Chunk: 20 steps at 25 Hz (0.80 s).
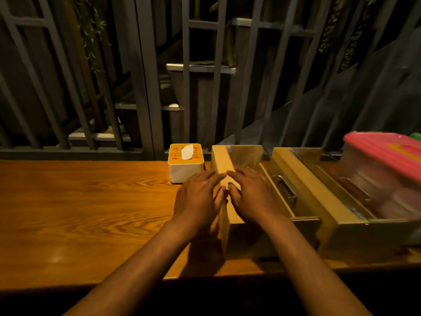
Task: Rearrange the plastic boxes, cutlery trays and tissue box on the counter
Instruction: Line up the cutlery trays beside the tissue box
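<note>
A white tissue box point(185, 165) with an orange top and a tissue sticking out stands at the back of the wooden counter point(79, 201). Right of it lies a wooden cutlery tray point(222, 160) with a clear lid and a metal handle. My left hand point(197, 198) rests flat against that tray's left wall, fingers spread. On the same wall's top lies my right hand point(249, 195), thumb touching the left thumb. A second wooden tray point(303, 179) sits further right. A clear plastic box point(385, 169) with a pink lid rests on it, blurred.
A dark metal grille point(145, 76) rises directly behind the counter's back edge, with stairs and hanging plants beyond. Something green point(415, 136) peeks out behind the pink lid at the far right. The counter's front edge runs below my forearms.
</note>
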Motion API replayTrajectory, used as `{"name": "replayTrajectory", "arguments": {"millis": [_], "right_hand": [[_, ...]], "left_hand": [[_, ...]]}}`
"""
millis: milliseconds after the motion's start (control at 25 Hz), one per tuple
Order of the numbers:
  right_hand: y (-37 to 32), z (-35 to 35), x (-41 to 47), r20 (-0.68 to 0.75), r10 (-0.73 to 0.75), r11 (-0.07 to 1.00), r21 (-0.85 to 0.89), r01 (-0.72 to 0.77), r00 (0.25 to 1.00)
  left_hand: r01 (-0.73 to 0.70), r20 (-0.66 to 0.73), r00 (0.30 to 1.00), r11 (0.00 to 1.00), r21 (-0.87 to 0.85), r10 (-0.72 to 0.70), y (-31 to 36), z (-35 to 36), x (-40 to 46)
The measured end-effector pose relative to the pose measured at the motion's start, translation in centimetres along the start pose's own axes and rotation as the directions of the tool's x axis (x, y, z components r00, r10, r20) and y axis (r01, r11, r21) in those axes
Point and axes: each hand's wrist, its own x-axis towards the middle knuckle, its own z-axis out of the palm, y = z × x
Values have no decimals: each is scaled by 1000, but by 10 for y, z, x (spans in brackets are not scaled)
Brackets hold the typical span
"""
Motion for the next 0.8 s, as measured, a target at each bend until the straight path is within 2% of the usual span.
{"name": "replayTrajectory", "arguments": {"millis": [240, 400, 520, 800], "right_hand": [[82, -39, -43, 136, 15, 999, 26, -19, 991], [111, -48, -59, 249, -58, 998, -2, 61, 967], [126, -48, -60, 297, -141, 984, -63, 167, 944], [139, -44, -23, 435, -217, 964, -45, 262, 874]], "left_hand": [[128, 196, 970, 987, 96, -145, 64, 31, -30], [162, 288, 932, 963, 215, -221, 83, 44, -43], [137, 291, 929, 943, 304, -229, 86, 47, -46], [127, 280, 936, 945, 301, -215, 70, 55, -32]]}}
